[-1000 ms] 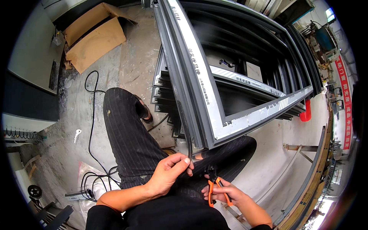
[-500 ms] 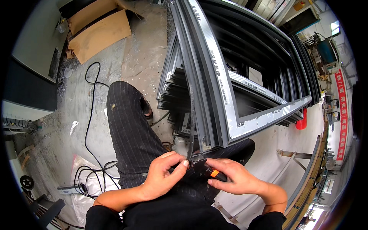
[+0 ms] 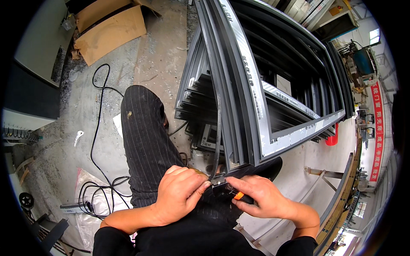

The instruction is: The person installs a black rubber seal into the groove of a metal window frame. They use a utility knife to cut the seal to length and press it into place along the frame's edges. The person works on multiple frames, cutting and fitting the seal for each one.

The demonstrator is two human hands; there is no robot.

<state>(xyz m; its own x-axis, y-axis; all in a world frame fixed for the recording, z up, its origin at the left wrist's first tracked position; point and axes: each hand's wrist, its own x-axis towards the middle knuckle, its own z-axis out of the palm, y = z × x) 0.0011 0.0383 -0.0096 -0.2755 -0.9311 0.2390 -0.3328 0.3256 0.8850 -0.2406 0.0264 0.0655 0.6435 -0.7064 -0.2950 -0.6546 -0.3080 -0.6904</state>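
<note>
A dark grey window frame (image 3: 252, 94) with white protective film leans before me, its lower corner just above my hands. Down its near side hangs a thin black rubber strip (image 3: 219, 128), whose lower end reaches my fingers. My left hand (image 3: 179, 196) is closed, thumb and forefinger pinching the strip near its end. My right hand (image 3: 265, 197) grips a black hand tool with an orange part (image 3: 239, 195), seemingly shears. The tool's dark front meets the strip's end beside my left thumb; its jaws are partly hidden.
More dark frames (image 3: 194, 98) are stacked behind the front one. A black cable (image 3: 99, 128) loops over the floor at left, near a plastic sheet (image 3: 87, 222). An open cardboard box (image 3: 112, 36) lies far left. A red object (image 3: 332, 135) stands right of the frames.
My left hand has turned slightly, its fingers curling more over the strip, and the tool's front has come closer to my left thumb. The view has shifted slightly.
</note>
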